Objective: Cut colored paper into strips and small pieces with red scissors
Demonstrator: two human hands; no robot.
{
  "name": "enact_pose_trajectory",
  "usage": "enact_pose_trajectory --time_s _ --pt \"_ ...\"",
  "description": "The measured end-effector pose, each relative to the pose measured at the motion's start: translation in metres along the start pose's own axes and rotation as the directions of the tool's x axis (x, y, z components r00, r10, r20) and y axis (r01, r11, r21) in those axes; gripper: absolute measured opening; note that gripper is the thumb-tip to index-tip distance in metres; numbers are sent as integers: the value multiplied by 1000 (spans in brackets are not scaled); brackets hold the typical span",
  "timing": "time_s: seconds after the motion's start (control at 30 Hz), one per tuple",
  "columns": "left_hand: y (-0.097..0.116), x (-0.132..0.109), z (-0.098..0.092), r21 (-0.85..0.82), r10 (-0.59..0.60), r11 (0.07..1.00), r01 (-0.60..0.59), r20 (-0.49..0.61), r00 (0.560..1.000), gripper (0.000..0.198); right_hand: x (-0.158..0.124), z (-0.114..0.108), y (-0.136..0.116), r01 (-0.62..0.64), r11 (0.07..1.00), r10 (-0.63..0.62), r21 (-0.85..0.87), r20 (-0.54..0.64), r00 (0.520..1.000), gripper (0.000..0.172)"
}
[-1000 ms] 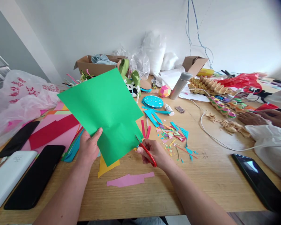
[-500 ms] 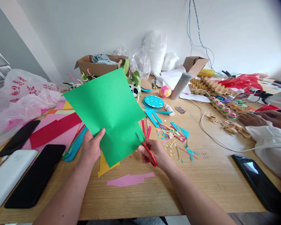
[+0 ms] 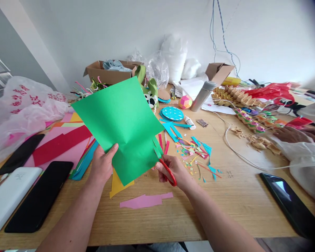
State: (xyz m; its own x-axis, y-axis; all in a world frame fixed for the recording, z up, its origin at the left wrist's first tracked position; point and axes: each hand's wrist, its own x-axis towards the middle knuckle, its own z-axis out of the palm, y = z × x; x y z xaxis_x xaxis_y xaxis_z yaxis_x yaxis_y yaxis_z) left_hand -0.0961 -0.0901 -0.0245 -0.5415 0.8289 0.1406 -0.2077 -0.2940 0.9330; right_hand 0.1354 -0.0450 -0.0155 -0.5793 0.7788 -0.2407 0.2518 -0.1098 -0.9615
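Observation:
My left hand (image 3: pixel 103 162) is closed on the lower left edge of a green sheet of paper (image 3: pixel 120 119), with the thumb lying on top. The sheet is held tilted above the table. In my right hand (image 3: pixel 172 170) is a pair of red-handled scissors (image 3: pixel 169 173), its blades at the sheet's right edge, where a narrow flap has been cut. Below the sheet, a yellow paper piece (image 3: pixel 118 187) shows in part. A pink paper scrap (image 3: pixel 144 201) lies nearer to me on the table.
Coloured scraps (image 3: pixel 194 150) are strewn right of my hand, near blue discs (image 3: pixel 172 114) and a grey bottle (image 3: pixel 203 96). Left are stacked papers (image 3: pixel 60 145), a white power bank (image 3: pixel 13 199) and black phone (image 3: pixel 39 196). Another person's hands (image 3: pixel 291 134) are at far right.
The scissors' blades have opened wider at the cut, and my right hand has barely shifted. The sheet stays almost still. At far right, the other person's hands have moved slightly right.

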Motion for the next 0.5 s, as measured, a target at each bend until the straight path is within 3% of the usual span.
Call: enact_pose_trajectory --time_s 0.23,0.4,0.5 --pt "3 0 0 44 42 998 -41 -28 999 58 -1 1 1 2 999 -2 43 8 1000 50" --pt "5 -1 -1 82 10 997 -11 9 1000 67 -3 -1 -1 -4 999 3 48 18 1000 50" --pt "5 -1 -1 125 15 992 -15 1 1000 67 -3 -3 -2 10 998 -16 68 77 997 49"
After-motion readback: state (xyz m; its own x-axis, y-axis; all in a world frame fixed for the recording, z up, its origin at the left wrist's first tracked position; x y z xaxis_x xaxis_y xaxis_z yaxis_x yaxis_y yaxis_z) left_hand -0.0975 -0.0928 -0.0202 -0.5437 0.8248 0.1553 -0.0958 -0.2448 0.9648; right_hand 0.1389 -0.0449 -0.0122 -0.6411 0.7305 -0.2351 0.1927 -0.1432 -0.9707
